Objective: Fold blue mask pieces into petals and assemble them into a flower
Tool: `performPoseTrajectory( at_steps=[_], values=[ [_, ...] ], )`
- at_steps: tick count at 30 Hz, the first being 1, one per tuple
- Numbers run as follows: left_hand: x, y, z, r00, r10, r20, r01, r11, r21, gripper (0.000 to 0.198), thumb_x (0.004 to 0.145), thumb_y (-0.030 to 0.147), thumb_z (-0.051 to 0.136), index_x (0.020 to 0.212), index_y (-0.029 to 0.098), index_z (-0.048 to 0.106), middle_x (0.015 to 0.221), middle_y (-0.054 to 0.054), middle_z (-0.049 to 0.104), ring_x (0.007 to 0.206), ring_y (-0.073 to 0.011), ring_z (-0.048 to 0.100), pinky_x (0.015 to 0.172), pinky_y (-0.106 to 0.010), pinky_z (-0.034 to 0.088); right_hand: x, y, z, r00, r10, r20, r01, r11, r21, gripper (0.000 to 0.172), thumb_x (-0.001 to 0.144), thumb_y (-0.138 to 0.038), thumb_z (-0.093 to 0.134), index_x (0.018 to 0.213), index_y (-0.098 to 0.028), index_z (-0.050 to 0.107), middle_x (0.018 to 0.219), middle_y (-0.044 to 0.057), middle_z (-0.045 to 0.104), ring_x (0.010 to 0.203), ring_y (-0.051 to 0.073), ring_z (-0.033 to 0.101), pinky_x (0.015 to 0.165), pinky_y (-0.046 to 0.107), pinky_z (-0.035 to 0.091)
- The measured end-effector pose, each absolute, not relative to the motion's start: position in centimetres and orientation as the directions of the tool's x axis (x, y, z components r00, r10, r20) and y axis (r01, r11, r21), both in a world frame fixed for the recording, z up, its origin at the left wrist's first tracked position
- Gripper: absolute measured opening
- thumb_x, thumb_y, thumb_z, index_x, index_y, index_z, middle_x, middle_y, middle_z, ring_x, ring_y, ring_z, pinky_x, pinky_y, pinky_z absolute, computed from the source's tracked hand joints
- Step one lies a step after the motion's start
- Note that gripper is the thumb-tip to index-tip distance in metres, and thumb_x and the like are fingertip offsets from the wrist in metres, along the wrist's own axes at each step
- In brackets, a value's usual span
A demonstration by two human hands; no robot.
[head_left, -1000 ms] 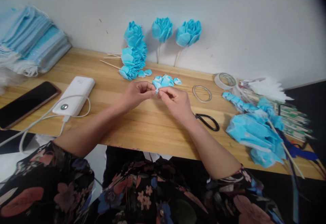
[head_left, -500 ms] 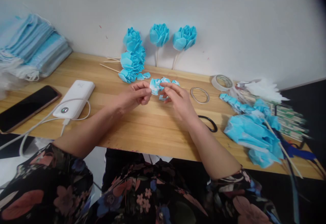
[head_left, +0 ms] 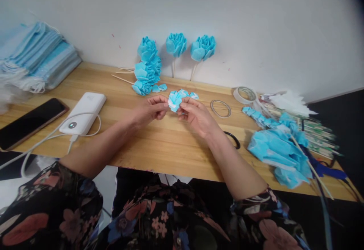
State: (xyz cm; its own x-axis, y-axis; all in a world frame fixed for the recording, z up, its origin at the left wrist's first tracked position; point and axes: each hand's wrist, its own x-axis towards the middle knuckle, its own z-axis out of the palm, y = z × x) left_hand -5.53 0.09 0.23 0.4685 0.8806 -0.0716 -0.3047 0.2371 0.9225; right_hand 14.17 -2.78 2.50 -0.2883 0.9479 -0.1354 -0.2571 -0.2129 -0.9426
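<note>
A small folded piece of blue-and-white sheet, like a petal (head_left: 174, 101), is pinched between my two hands above the middle of the table. My left hand (head_left: 155, 107) grips its left edge with thumb and forefinger. On the other edge, my right hand (head_left: 196, 114) pinches it, thumb against forefinger. Just behind lie more folded blue pieces (head_left: 193, 96), partly hidden by the held one. Further left, two small blue petals (head_left: 159, 88) rest beside a cluster of blue paper-like flowers (head_left: 148, 72) on wooden sticks.
Two stick flowers (head_left: 203, 48) lean on the wall. A mask stack (head_left: 42, 58), phone (head_left: 31, 123) and cabled power bank (head_left: 83, 113) are left. To the right are tape (head_left: 244, 95), a thin ring (head_left: 220, 108), a black ring (head_left: 233, 140) and crumpled blue sheet (head_left: 278, 147).
My right fingers, spread loosely over the folded piece before, now pinch its right edge. The piece shows more of its blue face. The whole view has shifted slightly.
</note>
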Motion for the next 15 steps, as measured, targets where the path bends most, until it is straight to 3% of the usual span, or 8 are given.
performPoseTrajectory(
  at_steps=[7,11,15],
  values=[
    [-5.52,-0.04,0.49,0.419,0.907,-0.048,-0.279,0.178,0.944,0.033,0.067,0.039,0.090,0.079,0.017,0.067,0.049,0.006,0.051,0.045,-0.0052,0.039,0.046,-0.020,0.029,14.01,-2.83,2.41,-0.328,0.938,-0.108,-0.173,-0.172,-0.970,0.024,0.070,-0.041,0.080,0.075,-0.020,0.069,0.075,-0.001,0.061,0.071,0.012,0.053,0.064,0.026,0.044],
    [-5.45,-0.10,0.58,0.408,0.912,-0.036,-0.236,0.143,0.961,0.032,0.068,0.038,0.088,0.078,0.017,0.067,0.048,0.006,0.050,0.044,-0.0054,0.038,0.046,-0.020,0.028,13.87,-2.81,2.10,-0.273,0.958,-0.088,-0.097,-0.118,-0.988,0.025,0.069,-0.041,0.078,0.066,-0.021,0.064,0.069,-0.002,0.060,0.067,0.011,0.052,0.065,0.027,0.044],
    [-5.60,-0.02,0.46,0.321,0.947,0.016,-0.191,0.049,0.980,0.023,0.078,0.035,0.078,0.087,0.018,0.066,0.050,0.006,0.050,0.045,-0.0071,0.040,0.046,-0.021,0.029,13.78,-2.75,1.86,-0.184,0.983,-0.025,-0.012,-0.028,-1.000,0.025,0.071,-0.039,0.074,0.062,-0.021,0.059,0.066,-0.003,0.060,0.062,0.011,0.050,0.065,0.028,0.042]
  ],
)
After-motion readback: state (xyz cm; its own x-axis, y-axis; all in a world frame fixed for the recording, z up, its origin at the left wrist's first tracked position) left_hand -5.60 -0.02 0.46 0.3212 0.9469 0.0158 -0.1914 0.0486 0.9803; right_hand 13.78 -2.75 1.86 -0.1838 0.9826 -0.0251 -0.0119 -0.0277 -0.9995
